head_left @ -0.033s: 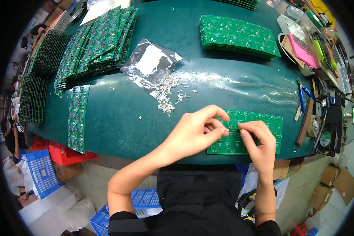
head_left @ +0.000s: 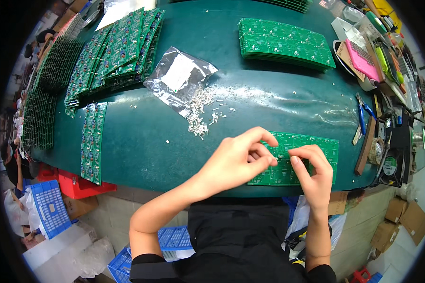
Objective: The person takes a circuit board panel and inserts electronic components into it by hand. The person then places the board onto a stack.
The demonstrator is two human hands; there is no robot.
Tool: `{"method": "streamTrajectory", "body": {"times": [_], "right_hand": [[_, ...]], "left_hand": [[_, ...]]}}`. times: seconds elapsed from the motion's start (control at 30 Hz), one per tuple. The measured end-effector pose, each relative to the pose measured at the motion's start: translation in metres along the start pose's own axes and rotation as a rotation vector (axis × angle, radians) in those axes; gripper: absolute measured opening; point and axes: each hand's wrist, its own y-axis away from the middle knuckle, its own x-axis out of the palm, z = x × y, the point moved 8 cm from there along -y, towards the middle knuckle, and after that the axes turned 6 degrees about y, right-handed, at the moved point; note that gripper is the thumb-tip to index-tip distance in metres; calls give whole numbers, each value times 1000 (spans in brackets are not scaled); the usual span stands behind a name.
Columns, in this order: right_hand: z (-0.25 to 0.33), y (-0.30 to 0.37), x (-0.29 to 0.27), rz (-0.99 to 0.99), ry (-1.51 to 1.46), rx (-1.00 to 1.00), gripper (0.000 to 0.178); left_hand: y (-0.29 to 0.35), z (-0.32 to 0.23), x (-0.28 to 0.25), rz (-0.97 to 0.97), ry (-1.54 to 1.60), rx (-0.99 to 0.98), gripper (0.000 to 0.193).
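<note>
Item 1: one green circuit board panel [head_left: 281,176], laid flat near the front edge of the green worktop [head_left: 137,162], right of centre; its middle and left part are partly covered by both hands.

Item 2: left hand [head_left: 236,158], held over the left part of the panel. The grip is half curled: the forefinger is arched away from the thumb, and the other fingers are folded in close to the thumb tip. Whether a small part is held there cannot be told.

Item 3: right hand [head_left: 316,177], held over the panel's middle, facing the left. The grip is nearly closed, with thumb and forefinger tips brought close together; whether anything is pinched between them cannot be told.

Item 4: small pale loose components [head_left: 199,123], heaped and scattered beyond the left hand, beside the mouth of a clear plastic bag [head_left: 164,89] marked with a white label.

Item 5: one stack of green boards [head_left: 288,42], placed at the far right of the worktop.

Item 6: one pile of populated boards [head_left: 120,47], stacked unevenly at the far left; a narrow populated board [head_left: 92,146] is laid apart, nearer the front edge.

Item 7: blue-handled pliers [head_left: 362,117], laid to the right of the panel, near a brown wooden strip [head_left: 365,147].

Item 8: one blue plastic crate [head_left: 52,210], located below worktop level at the left.
</note>
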Motion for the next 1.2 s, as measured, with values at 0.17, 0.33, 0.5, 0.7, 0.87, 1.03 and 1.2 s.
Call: {"method": "streamTrajectory", "body": {"times": [0.17, 0.33, 0.5, 0.7, 0.87, 1.03, 1.2], "right_hand": [[-2, 9, -1, 49, -240, 45, 11], [0, 11, -18, -43, -76, -17, 10], [-26, 14, -25, -145, 191, -41, 10], [-31, 16, -22, -165, 192, -11, 9], [-31, 15, -20, -165, 232, -31, 10], [-31, 15, -20, -171, 224, -23, 10], [-30, 16, -19, -174, 248, -23, 11]], "left_hand": [[-8, -1, 26, 77, 46, -46, 29], [-7, -7, 31, 66, -59, 40, 26], [4, -40, -21, -340, -1067, 478, 26], [8, -32, -74, -523, -1251, 381, 23], [9, -31, -75, -537, -1289, 419, 8], [6, -30, -75, -551, -1278, 445, 8], [10, -34, -75, -565, -1153, 434, 11]]}}
